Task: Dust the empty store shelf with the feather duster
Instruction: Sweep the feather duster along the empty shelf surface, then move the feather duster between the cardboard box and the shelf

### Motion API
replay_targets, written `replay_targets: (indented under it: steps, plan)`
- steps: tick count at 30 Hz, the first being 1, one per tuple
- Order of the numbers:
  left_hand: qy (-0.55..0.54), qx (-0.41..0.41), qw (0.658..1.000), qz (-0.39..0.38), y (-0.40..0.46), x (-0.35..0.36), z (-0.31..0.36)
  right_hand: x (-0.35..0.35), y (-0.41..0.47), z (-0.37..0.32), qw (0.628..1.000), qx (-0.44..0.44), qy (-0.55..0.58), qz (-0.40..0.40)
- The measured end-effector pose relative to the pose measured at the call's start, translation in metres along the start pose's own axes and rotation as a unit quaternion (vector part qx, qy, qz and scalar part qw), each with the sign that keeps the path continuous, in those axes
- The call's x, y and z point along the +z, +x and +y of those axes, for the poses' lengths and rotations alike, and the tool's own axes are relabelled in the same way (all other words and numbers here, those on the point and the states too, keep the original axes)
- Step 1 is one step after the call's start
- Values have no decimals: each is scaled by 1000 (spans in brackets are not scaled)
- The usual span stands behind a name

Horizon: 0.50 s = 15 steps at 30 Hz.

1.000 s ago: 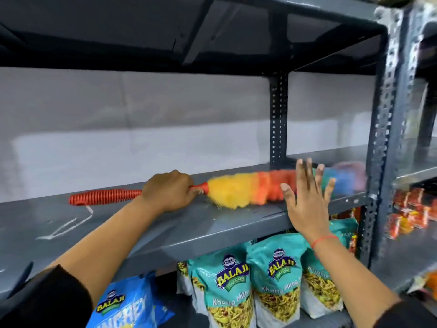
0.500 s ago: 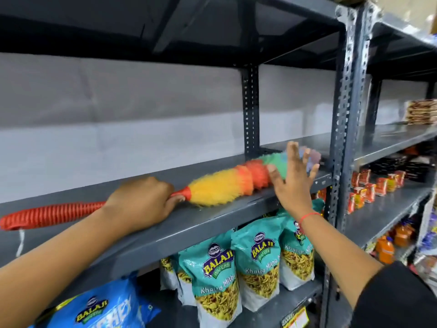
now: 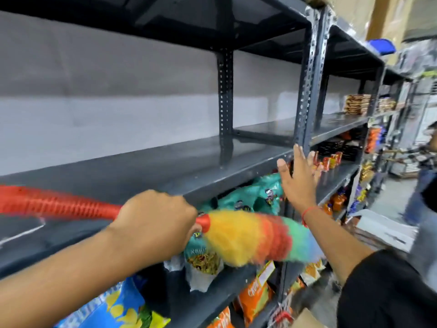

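Observation:
The empty dark grey metal shelf (image 3: 189,164) runs across the middle of the view. My left hand (image 3: 153,221) is shut on the red ribbed handle of the feather duster (image 3: 250,237). Its fluffy yellow, orange, red and green head hangs off the shelf's front edge, below the shelf level, in front of the snack bags. My right hand (image 3: 299,178) is held up, fingers spread, near the shelf's front edge beside the grey upright post (image 3: 307,91); it holds nothing.
Teal snack bags (image 3: 250,197) and a blue bag (image 3: 113,304) fill the shelf below; orange packets (image 3: 253,297) sit lower. Farther right shelves hold small red cans (image 3: 328,159) and stacked packets (image 3: 357,104). A person (image 3: 428,176) stands in the aisle at the far right.
The duster has swept off the shelf surface, forward and down past the front edge. The view has swung right, showing more of the aisle. My right hand stays open by the post.

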<state>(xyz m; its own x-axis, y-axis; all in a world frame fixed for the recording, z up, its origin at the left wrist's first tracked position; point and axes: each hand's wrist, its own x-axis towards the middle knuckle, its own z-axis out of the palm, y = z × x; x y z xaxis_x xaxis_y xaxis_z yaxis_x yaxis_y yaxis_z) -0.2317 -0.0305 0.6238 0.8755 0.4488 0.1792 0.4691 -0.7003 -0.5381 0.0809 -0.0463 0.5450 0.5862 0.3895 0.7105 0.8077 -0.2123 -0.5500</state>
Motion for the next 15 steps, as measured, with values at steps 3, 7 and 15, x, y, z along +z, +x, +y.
replay_targets:
  steps: [3,7,15]
  plan:
    - [-34,31,998,-40,16,25,32,-1,-41,30,998,17,-57,-30]
    - [-73,67,991,-92,39,64,85,11,-99,69,988,-7,-137,-70]
    - [-105,132,961,-220,81,154,191,42,-206,135,962,-23,-185,-197]
